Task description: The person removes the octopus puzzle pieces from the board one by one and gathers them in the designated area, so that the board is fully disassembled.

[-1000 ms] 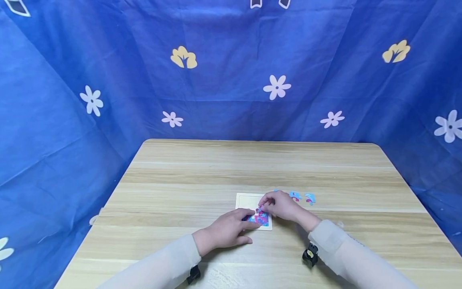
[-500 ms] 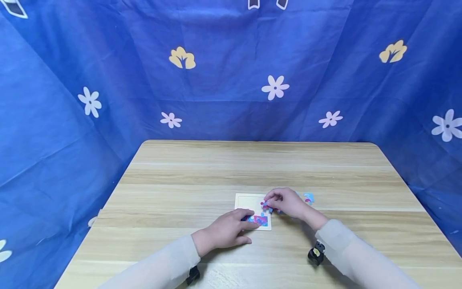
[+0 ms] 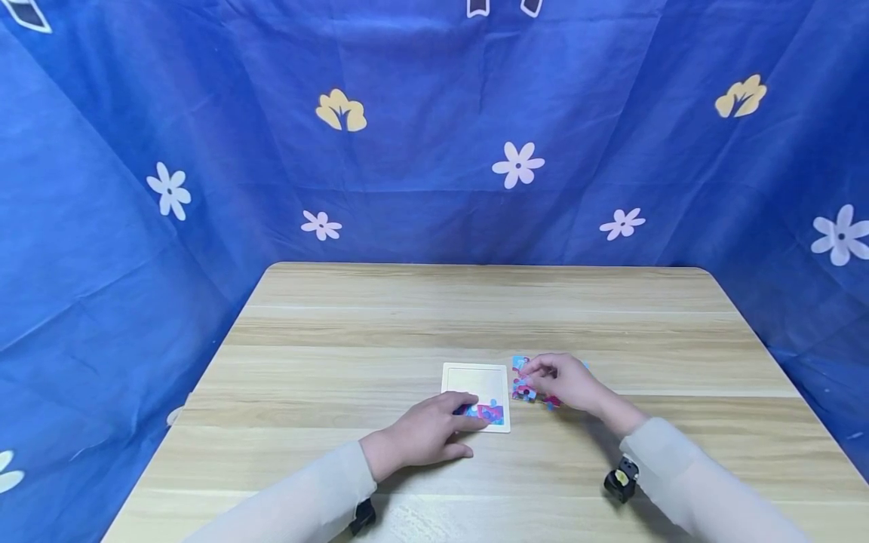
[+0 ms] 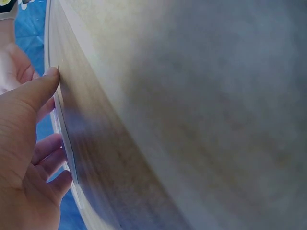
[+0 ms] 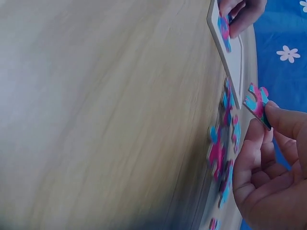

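My left hand (image 3: 428, 431) rests on the near part of a small pale puzzle board (image 3: 478, 379), fingers fairly straight. Beside its fingertips, pink and blue puzzle pieces (image 3: 494, 414) lie in the board's near edge; the fingers hide some of them. To the right of the board, my right hand (image 3: 569, 381) pinches a puzzle piece (image 5: 259, 102) between thumb and fingers. In the right wrist view that piece is tilted and raised over the table, close to the board's corner. The left wrist view shows the left fingers (image 4: 48, 148) along the board's edge.
Several loose puzzle pieces (image 5: 217, 149) lie on the wooden table (image 3: 380, 317) right of the board, partly under my right hand. A blue cloth (image 3: 421, 188) with white flowers hangs behind the table and at its sides.
My right hand has moved right, from over the board to above the loose pieces, carrying a puzzle piece away from the board. My left hand has stayed in place.
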